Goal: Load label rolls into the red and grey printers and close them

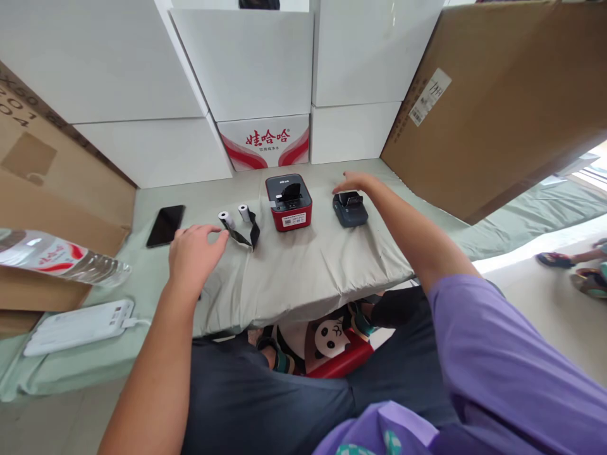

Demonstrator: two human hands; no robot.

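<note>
The left hand [194,251] lies palm down on the pale green cloth-covered surface [303,265] at centre left of the frame, fingers loosely spread and holding nothing. Its fingertips are just beside two small white paper rolls [236,216], which lie near a black curled strip [250,235]. The right hand [353,182] reaches to upper centre, fingers extended and slightly parted, hovering over the small dark grey box-shaped printer [349,208]; whether it touches cannot be told. The printer has a rounded body with a raised black top section. Just left of it stands a red and black cube-shaped label printer [289,202] with a white sticker on its front. A black smartphone [165,225] lies at left, screen dark. A white power bank [80,326] and a clear plastic water bottle [57,259] occupy the lower left.
</note>
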